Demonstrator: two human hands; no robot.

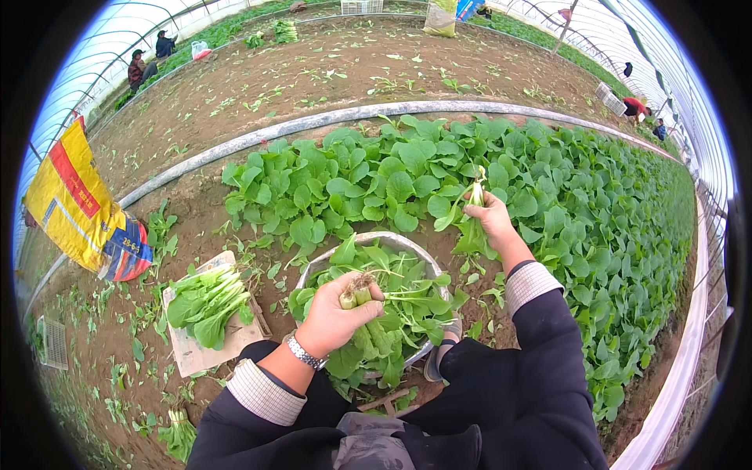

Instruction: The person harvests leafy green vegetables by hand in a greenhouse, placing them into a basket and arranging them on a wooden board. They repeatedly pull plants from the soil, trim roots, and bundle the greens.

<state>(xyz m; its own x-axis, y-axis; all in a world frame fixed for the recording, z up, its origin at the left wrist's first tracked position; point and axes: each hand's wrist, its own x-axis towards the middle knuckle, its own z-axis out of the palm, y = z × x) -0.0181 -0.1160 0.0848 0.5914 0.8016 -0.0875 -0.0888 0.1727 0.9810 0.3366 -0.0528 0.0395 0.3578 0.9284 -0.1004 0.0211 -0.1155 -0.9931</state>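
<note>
My left hand (pixel 336 314) grips a bunch of leafy green plants (pixel 364 299) by the stems, roots upward, leaves hanging down. Below it is a round basin (pixel 432 264) heaped with loose green leaves (pixel 411 317). My right hand (pixel 490 218) holds a pulled plant (pixel 477 197) by its stem, pale root end up, at the near edge of the leafy crop bed (pixel 399 170). Left of the basin, a pile of trimmed greens (pixel 208 299) lies on a pale board (pixel 194 358).
A yellow printed sack (pixel 73 200) stands at the left, near a white crate (pixel 54 343). A tied bunch of greens (pixel 177 433) lies lower left. A long grey pipe (pixel 364 111) crosses the soil beyond the bed. Seated people (pixel 138 70) are far left; another person (pixel 635 107) bends far right.
</note>
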